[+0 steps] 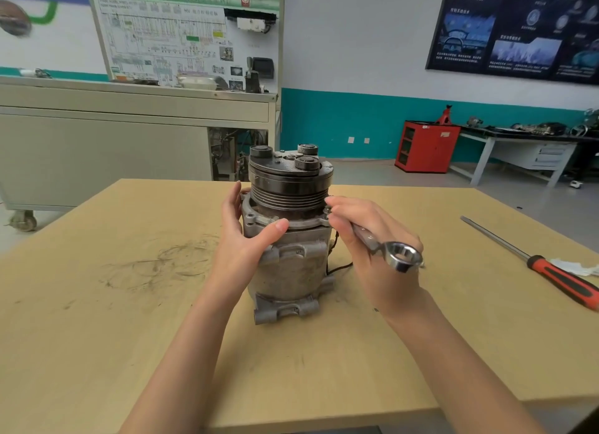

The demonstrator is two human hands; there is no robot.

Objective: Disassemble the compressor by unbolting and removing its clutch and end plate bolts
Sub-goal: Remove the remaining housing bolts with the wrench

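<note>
Upright in the middle of the table [97,320] stands the compressor [291,271], a dull grey metal body with its clutch [288,171] on top and the grooved pulley [288,200] just under it. A thin dark wire [340,266] trails from the body's right side.

The left hand [243,242] clasps the compressor from the left. Its thumb lies across the front of the flange below the pulley, and its fingers reach up along the far left side.

The right hand [369,239] grips a shiny wrench [397,256]. The handle runs under the curled fingers, and the ring end sticks out toward the camera, clear of the compressor. The fingertips of that hand meet at the right edge of the flange, just below the pulley grooves. What they touch there is too small to tell.

Well apart on the right side of the table lies a long screwdriver [551,271] with a red and black handle, and a bit of white cloth or paper [573,266] sits just beside that handle. Dark scuff marks [162,265] ring the tabletop left of the compressor.

Beyond the table stand a beige cart [129,141] carrying a wiring diagram board [181,34], a red cabinet [428,146] against the teal wall, a grey workbench [518,148] with parts on it, and a dark poster [518,28] above.
</note>
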